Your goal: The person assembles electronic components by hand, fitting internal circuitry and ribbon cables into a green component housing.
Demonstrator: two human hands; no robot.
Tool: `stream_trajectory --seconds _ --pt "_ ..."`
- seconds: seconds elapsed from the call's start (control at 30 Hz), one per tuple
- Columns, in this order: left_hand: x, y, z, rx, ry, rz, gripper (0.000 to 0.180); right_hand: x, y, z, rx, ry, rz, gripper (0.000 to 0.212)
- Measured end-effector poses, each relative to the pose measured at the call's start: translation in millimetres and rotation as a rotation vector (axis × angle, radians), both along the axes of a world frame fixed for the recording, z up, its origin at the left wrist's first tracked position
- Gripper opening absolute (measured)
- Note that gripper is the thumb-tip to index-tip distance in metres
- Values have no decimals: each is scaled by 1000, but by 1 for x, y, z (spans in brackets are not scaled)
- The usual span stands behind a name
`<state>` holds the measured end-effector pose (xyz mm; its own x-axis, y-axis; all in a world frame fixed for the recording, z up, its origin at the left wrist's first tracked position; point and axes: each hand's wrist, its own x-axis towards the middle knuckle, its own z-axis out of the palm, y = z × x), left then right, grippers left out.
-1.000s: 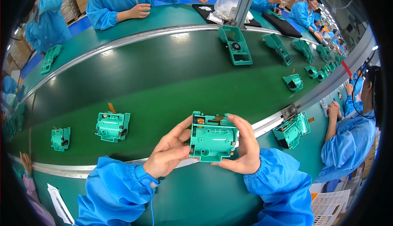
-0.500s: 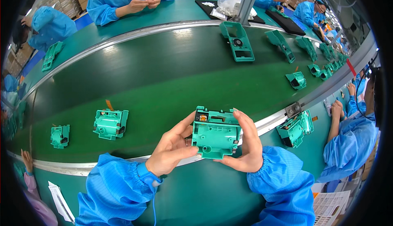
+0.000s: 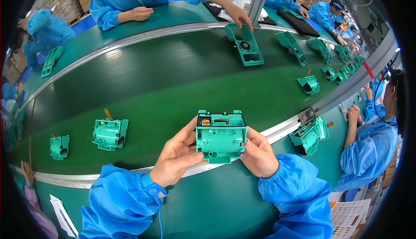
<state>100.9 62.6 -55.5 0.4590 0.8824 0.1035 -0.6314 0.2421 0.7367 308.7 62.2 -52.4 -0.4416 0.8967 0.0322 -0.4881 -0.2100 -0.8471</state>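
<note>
Between my two hands is a teal plastic housing (image 3: 221,140), boxy and hollow, with an upper compartment holding a small copper-coloured part. My left hand (image 3: 175,154) grips its left side, thumb at the lower left corner. On the opposite side, my right hand (image 3: 260,152) pinches the right wall, thumb near small black parts at the lower right. The housing is held up over the near rail of the conveyor belt. A blue wrist strap (image 3: 152,187) with a cord circles my left wrist.
Similar housings (image 3: 110,134) lie on the green conveyor belt (image 3: 164,79), and others (image 3: 310,135) stand right on the near table. Teal frame-like covers (image 3: 245,46) line the belt's far side; a co-worker's hand (image 3: 236,14) touches one. A metal post (image 3: 366,72) rises at right. Papers (image 3: 63,215) lie left.
The housing has tipped slightly, and my right fingers have shifted down its side. Across the belt, a co-worker has reached out to a cover. Parts on the belt appear slightly further left.
</note>
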Motion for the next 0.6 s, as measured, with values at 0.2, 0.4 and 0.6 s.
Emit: stream_trajectory --seconds 0.2,0.4,0.6 --pt "1 3 -3 48 10 -20 73 2 2 5 -89 72 59 35" --pt "-2 2 -6 38 12 -25 75 -6 0 9 -77 48 32 34" --pt "-2 6 -11 35 9 -44 77 -6 1 4 -43 34 -14 35"
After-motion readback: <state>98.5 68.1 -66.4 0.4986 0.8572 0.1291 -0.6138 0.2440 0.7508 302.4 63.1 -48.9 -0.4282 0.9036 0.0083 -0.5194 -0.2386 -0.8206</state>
